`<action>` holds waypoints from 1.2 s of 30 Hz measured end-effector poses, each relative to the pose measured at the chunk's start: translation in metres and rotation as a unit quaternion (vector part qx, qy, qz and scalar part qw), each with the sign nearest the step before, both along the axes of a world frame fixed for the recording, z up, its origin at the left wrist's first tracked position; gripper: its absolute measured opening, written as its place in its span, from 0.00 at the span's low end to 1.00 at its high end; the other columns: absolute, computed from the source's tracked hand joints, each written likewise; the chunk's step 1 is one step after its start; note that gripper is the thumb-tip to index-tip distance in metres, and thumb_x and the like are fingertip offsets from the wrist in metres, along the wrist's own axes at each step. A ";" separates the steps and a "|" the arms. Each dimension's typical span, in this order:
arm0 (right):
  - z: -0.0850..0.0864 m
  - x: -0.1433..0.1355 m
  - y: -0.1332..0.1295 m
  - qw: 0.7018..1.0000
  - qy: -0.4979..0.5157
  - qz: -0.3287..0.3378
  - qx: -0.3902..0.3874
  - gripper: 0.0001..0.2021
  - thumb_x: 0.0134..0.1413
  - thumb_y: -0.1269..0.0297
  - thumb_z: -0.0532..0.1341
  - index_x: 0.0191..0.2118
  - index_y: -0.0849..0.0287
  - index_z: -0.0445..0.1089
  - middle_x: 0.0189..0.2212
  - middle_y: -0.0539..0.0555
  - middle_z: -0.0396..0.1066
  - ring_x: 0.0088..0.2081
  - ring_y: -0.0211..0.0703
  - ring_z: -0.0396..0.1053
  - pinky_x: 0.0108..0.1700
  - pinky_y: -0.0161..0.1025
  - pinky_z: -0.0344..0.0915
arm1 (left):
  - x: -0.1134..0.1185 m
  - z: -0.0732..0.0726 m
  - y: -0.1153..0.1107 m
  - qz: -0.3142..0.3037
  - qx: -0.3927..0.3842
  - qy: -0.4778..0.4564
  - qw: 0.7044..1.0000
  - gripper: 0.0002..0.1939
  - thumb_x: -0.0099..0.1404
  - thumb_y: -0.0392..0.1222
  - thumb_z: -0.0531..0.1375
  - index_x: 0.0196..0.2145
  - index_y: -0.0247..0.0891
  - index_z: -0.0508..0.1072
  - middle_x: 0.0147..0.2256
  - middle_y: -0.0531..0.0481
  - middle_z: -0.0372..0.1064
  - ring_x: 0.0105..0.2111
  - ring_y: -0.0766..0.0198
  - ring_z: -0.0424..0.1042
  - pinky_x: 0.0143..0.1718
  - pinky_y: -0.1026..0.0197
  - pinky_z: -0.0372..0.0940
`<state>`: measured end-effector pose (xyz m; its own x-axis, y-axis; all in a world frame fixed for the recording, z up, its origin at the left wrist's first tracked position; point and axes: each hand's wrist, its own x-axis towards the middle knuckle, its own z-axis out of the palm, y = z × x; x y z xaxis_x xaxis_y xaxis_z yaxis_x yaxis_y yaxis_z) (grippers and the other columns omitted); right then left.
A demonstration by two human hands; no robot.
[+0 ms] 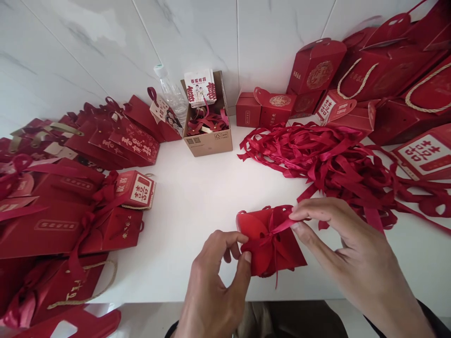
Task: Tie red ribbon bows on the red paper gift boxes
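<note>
A small red gift box (259, 260) sits near the table's front edge, with a red ribbon (282, 225) tied into a bow on its top. My right hand (345, 244) pinches the bow's right loop between thumb and forefinger. On the box's left side, the thumb and forefinger of my left hand (221, 277) close on the bow's left part; the exact spot they grip is partly hidden by the fingers. A thin ribbon end hangs over the box's front. Just behind my right hand lies a large tangle of loose red ribbons (338, 164).
Finished-looking red gift boxes (70, 211) crowd the left. At the back stand a clear plastic bottle (171, 91) and a cardboard box (207, 143) holding printed cards (200, 87) and ribbon pieces. More red boxes (313, 65), some with rope handles, fill the right, against a marbled wall (275, 37).
</note>
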<state>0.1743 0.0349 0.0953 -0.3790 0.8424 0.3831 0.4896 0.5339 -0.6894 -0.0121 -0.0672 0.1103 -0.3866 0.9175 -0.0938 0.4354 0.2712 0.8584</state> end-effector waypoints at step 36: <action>0.000 -0.014 0.008 0.995 -0.004 0.034 -0.096 0.08 0.72 0.53 0.60 0.46 0.49 0.73 0.46 0.52 0.78 0.48 0.49 0.77 0.47 0.45 0.74 | 0.005 -0.010 0.030 -0.087 0.048 -0.013 0.995 0.13 0.80 0.44 0.52 0.38 0.43 0.73 0.39 0.48 0.67 0.37 0.60 0.68 0.36 0.58 0.66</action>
